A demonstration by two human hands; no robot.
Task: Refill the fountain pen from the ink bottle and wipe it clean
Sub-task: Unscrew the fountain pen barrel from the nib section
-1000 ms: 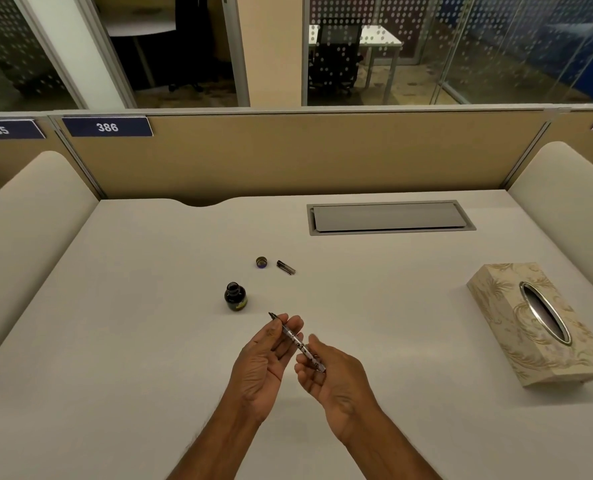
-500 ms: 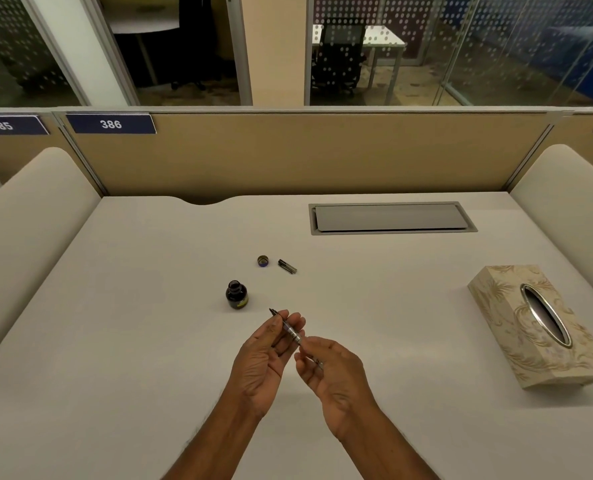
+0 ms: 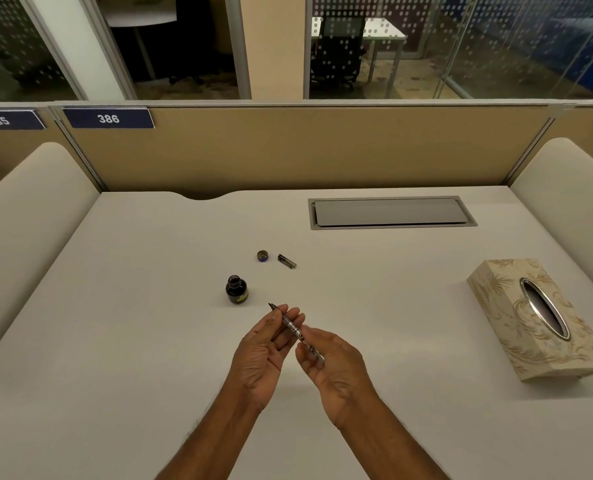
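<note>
I hold the uncapped fountain pen [image 3: 294,328] in both hands above the white desk [image 3: 115,341], its nib pointing up and left toward the ink bottle. My left hand [image 3: 265,355] pinches the front section just behind the nib. My right hand [image 3: 333,367] grips the rear end of the barrel with its fingertips. The small dark ink bottle [image 3: 236,289] stands open on the desk just beyond the nib, not touching it. Its round cap [image 3: 262,256] and a short dark pen part [image 3: 287,261] lie farther back.
A patterned tissue box [image 3: 534,320] with an oval opening sits at the right. A grey cable hatch [image 3: 390,213] is set into the desk at the back. Padded beige dividers rise at both sides, and a partition wall closes the far edge.
The pen and both hands have stayed almost in place. My right fingers shifted slightly along the pen's rear end.
</note>
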